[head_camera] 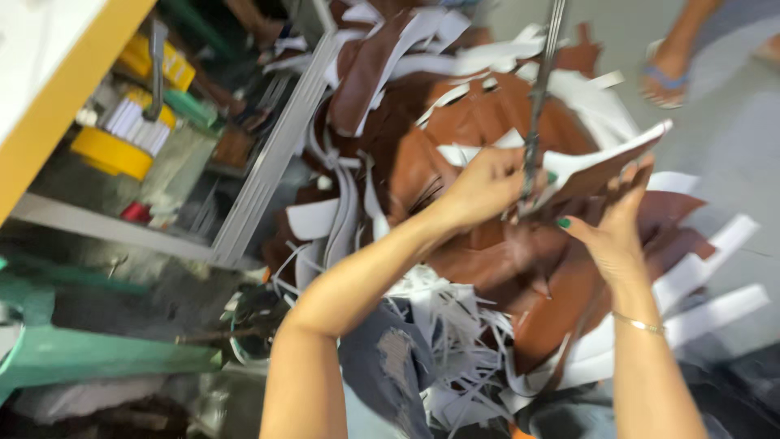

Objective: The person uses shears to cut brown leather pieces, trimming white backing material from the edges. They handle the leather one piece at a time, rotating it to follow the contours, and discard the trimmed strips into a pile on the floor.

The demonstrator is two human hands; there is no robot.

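Two bare forearms are being raised nearest the camera, above a knee in torn denim (388,366). A brown leather piece (605,167) with a pale underside is being held above the heap of brown and white leather offcuts (455,130). The left hand (481,189) is being closed in a fist around the handles of long metal shears (538,122), whose blades are being pointed upward just left of the piece. The right hand (615,221) is being pressed against the piece from below, its fingers (630,175) curled over the edge and pinching it. Left of the heap, yellow containers (114,150) are being kept on a grey shelf (97,223) beside a green metal frame (97,358). Right of the heap, a grey floor (731,122) is being crossed by another person's sandalled foot (666,77).
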